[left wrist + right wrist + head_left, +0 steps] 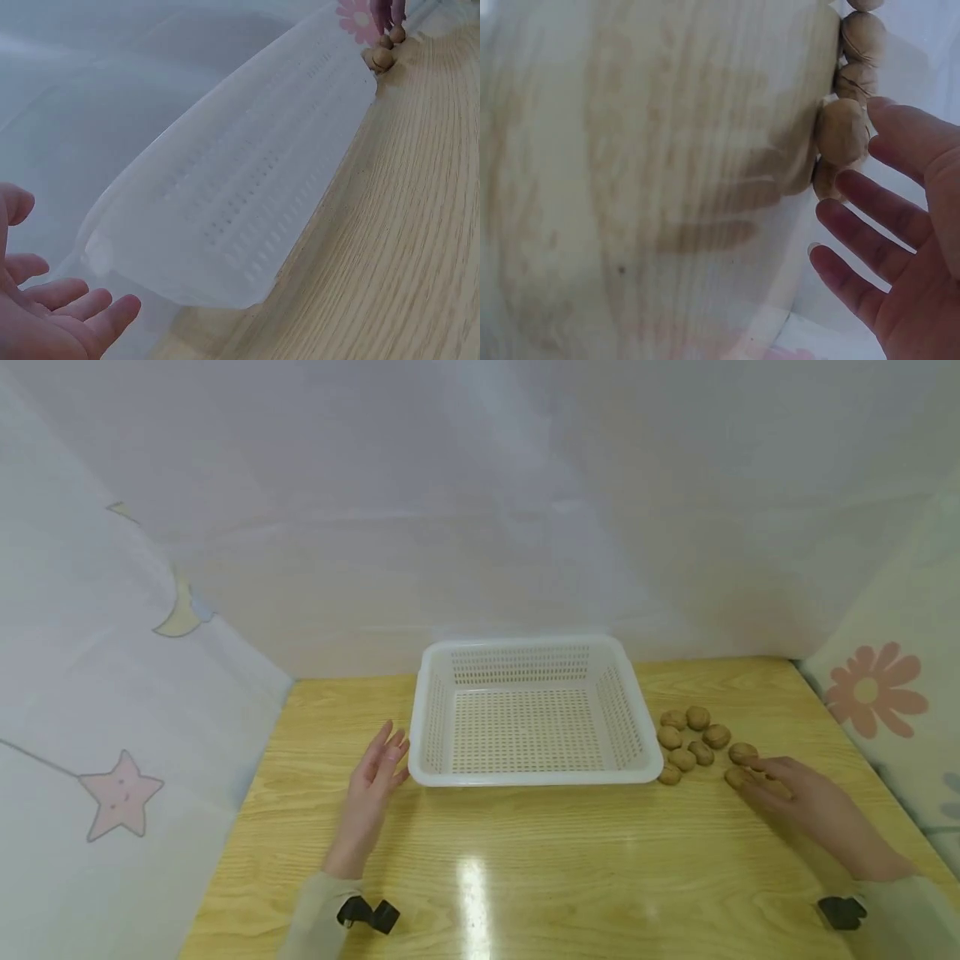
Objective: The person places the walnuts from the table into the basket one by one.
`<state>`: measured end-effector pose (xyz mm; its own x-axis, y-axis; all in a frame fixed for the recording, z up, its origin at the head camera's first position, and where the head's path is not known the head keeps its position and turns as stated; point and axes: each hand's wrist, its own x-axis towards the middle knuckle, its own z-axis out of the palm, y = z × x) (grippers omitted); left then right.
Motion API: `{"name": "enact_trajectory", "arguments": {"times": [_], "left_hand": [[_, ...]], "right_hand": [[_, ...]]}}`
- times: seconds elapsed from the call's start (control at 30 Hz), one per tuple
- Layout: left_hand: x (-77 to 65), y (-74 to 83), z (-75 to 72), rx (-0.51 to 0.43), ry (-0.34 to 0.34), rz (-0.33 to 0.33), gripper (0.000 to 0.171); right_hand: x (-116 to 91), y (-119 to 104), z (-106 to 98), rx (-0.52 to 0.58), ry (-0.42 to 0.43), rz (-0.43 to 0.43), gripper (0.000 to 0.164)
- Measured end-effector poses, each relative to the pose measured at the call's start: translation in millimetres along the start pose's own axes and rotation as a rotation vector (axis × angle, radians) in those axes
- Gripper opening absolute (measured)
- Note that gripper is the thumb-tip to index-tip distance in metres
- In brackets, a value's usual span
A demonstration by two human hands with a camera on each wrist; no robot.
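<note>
A white plastic basket [532,778] with slotted walls and floor stands on the wooden table, nothing inside it. Beside its left wall is my left hand [367,793], palm turned toward it and fingers loosely spread; the left wrist view shows that hand [56,315] holding nothing. Several brown walnuts [701,752] lie in a cluster right of the basket. My right hand [817,810] reaches in from the right, its fingers extended. Its fingertips are right at the two rightmost walnuts, one of them the nearer walnut [735,777]. In the right wrist view, thumb and fingers stand apart around a walnut [841,133].
The wooden table [555,868] extends in front of the basket. A pale cloth backdrop [450,543] hangs behind it, and printed cloth with a pink star [122,797] and a flower [866,691] flanks the sides. Dark wrist mounts [367,913] sit on both sleeves.
</note>
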<state>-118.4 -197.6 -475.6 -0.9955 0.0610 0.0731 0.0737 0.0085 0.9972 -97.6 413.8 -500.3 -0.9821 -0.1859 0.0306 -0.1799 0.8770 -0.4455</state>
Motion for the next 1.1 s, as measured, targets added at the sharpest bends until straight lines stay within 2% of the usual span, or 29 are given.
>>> {"name": "enact_trajectory", "arguments": {"times": [0.17,0.3,0.47,0.6,0.73,0.97,1.1], "left_hand": [[1.3,-6.9,9.0,-0.061,-0.032,-0.019,0.063],[1.7,-10.9,13.7,-0.105,0.006,-0.047,0.062],[4.6,-13.0,16.7,-0.184,0.010,-0.097,0.061],[6.7,-12.8,17.3,-0.200,-0.004,-0.100,0.062],[8.0,-12.0,17.4,-0.170,-0.001,-0.086,0.062],[5.7,-9.6,19.7,-0.165,0.013,-0.095,0.062],[4.0,-9.9,21.0,-0.180,0.008,-0.097,0.061]], "right_hand": [[4,2,10,-0.073,0.012,-0.055,0.042],[4,4,15,-0.107,0.069,-0.119,0.037],[8,3,14,-0.117,0.102,-0.149,0.037],[11,-1,10,-0.128,0.148,-0.187,0.038],[15,-13,4,-0.165,0.200,-0.237,0.041],[23,-48,-12,-0.152,0.147,-0.240,0.042],[30,-64,-21,-0.149,0.215,-0.328,0.046]]}}
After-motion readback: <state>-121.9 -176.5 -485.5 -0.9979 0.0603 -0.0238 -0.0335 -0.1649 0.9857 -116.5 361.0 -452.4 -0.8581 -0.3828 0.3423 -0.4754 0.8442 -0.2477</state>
